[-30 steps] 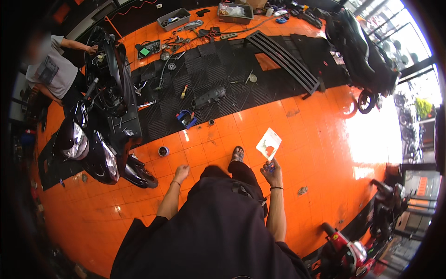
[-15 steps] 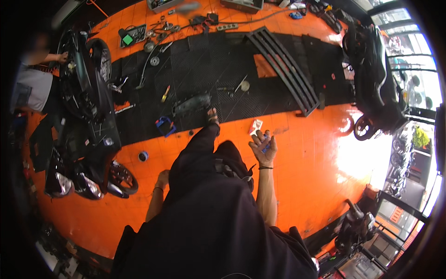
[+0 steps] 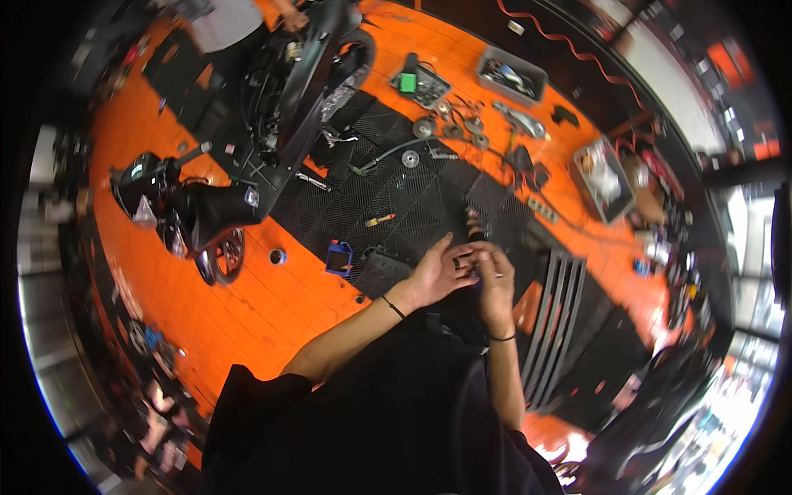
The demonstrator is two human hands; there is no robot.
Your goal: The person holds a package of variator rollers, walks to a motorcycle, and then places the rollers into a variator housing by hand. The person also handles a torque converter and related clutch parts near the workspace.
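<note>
My left hand is raised in front of my body, palm turned up, thumb and fingers stretched out. Its fingertips meet my right hand, whose fingers are bent together. A small bluish patch shows between the hands, but the fingers cover most of it and blur hides what it is. Below them on the black mat lies a dark plastic part, partly behind my left hand. Nearby are a blue-framed object and a yellow-handled brush.
A partly dismantled scooter stands at the upper left, with another person's hand on it. Grey bins, a power strip and loose metal parts lie beyond the mat. A slatted metal ramp is at right.
The view has swung, so the scooter and ramp appear elsewhere. My left hand has risen from my side to my right hand. The red-and-white packet beside my right hand no longer shows.
</note>
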